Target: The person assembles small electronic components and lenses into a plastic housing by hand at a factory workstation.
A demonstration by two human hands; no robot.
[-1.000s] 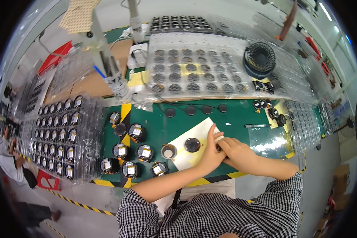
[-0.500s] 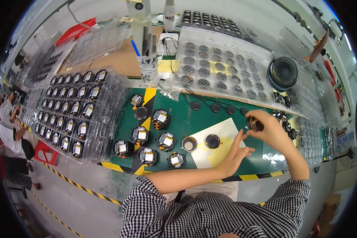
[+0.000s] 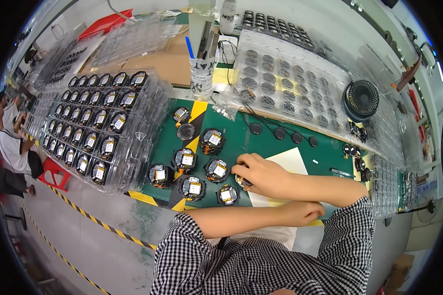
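Your green worktop [image 3: 325, 147] carries a clear tray [image 3: 143, 143] of labelled round units at 9 o'clock. Your right hand [image 3: 263, 174] has swung in from the small black parts at 3 o'clock, and its grip is clamped on a round unit [image 3: 243, 181], mostly hidden under the fingers, beside the loose cluster [image 3: 197, 167]. Your left hand [image 3: 300, 212] has curled closed at 6 o'clock. I cannot tell whether it holds anything.

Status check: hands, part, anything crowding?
Right hand closed over a small round black part on the green mat. Left hand fisted, resting at the mat edge. Round labelled coil parts close beside.
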